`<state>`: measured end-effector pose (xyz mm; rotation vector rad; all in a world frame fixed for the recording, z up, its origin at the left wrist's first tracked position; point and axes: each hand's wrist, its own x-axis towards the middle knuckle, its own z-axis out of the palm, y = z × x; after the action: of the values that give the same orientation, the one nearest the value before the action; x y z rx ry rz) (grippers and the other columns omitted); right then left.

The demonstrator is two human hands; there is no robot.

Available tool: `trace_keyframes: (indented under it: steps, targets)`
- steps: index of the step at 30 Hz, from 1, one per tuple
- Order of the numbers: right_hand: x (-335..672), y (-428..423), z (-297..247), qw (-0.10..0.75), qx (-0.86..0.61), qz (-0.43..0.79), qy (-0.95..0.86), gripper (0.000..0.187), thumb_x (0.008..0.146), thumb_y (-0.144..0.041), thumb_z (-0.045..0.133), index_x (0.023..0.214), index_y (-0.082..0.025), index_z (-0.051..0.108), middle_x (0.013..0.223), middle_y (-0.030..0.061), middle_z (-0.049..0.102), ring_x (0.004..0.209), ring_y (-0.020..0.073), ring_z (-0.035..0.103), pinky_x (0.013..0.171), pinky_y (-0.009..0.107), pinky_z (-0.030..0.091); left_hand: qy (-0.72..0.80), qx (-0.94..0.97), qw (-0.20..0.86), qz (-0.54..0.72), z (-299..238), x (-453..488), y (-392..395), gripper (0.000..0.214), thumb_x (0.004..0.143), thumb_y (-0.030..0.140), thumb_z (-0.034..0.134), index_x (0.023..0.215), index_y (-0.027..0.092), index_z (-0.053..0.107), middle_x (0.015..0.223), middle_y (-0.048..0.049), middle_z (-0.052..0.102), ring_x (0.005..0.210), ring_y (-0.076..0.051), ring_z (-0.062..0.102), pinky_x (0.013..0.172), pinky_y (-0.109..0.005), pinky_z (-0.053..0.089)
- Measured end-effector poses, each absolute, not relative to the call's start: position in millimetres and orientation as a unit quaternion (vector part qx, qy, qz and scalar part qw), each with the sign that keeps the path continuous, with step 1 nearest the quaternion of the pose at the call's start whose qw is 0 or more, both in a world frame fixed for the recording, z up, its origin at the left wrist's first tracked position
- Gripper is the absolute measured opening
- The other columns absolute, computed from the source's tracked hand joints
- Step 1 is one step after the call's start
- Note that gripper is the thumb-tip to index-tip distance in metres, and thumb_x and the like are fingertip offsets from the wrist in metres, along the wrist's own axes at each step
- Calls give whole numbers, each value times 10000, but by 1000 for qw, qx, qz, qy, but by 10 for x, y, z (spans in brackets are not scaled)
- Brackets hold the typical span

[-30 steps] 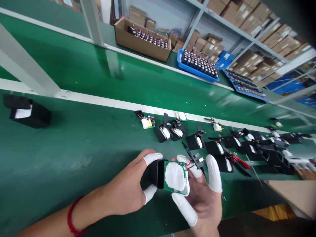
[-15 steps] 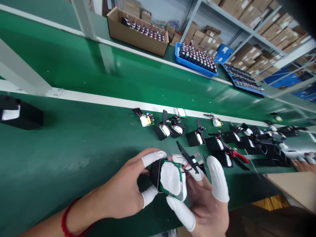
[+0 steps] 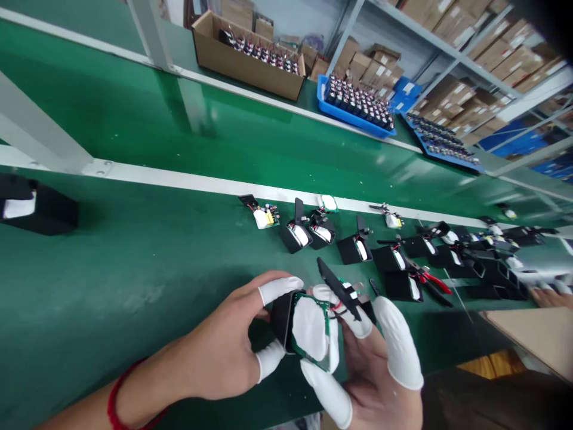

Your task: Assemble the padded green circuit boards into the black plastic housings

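My left hand (image 3: 219, 346), with white finger cots on thumb and finger, is closed around a black plastic case (image 3: 281, 319). My right hand (image 3: 371, 364), also in white finger cots, grips a green circuit board (image 3: 320, 361) by its edges. A white pad (image 3: 310, 328) covers the board's face. The board's left side sits at the mouth of the case; how deep it reaches inside is hidden. From the board's right end a black end cap (image 3: 338, 288) hangs on red and black wires, tilted above my right fingers.
Several black cases with boards (image 3: 356, 249) stand along the bench's back. Red-handled pliers (image 3: 430, 280) lie among them. Loose circuit boards (image 3: 265, 216) rest nearby. One black case (image 3: 40, 206) stands far left. Another person's hand (image 3: 553, 295) is at the right edge, near a cardboard sheet (image 3: 532, 334).
The board and black case have shifted very slightly in my hands. My right thumb and fingers have moved a little to the right and down. My left hand stays nearly still.
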<state>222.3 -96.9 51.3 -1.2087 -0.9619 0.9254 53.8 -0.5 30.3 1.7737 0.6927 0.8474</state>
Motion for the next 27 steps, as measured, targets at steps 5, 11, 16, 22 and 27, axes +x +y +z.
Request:
trace_keyframes:
  steps: [5,11,16,22,27]
  targets:
    - [2431,-987,343,493,-562,330,-577,1109,776,34,689,1635,-353,103,1554,50,370,1351,213,461,774,72,525,282,734,506,354,300,564,11,738,824,51,580,1426,420,366,1390,40,448,1180,-61,572,932,-103,526]
    - [2543,-1052,262,451,-610,275,-591,1141,722,-9,681,1646,-309,84,1584,54,315,1275,268,557,402,10,393,263,727,524,359,335,572,31,681,857,46,546,1422,395,395,1380,17,447,1130,-44,581,947,-106,515]
    - [2693,-1000,218,432,-549,232,-677,1129,759,-117,749,1651,-205,62,952,81,719,692,164,711,332,81,383,267,732,512,362,349,571,19,702,840,39,558,1421,399,398,1378,28,457,1150,-30,574,941,-60,484]
    - [2912,-1059,61,398,-564,250,-679,907,887,-104,625,1649,-220,146,1018,86,722,727,147,721,380,93,448,260,734,512,362,319,585,22,643,859,52,550,1411,350,408,1378,-5,450,1092,-30,597,941,-75,491]
    - [2886,-998,26,376,-520,192,-743,1023,786,-190,772,1639,-160,208,1458,169,466,1127,279,649,644,151,592,267,735,508,360,332,588,21,617,858,46,546,1395,324,424,1372,-14,457,1086,-40,596,929,-88,506]
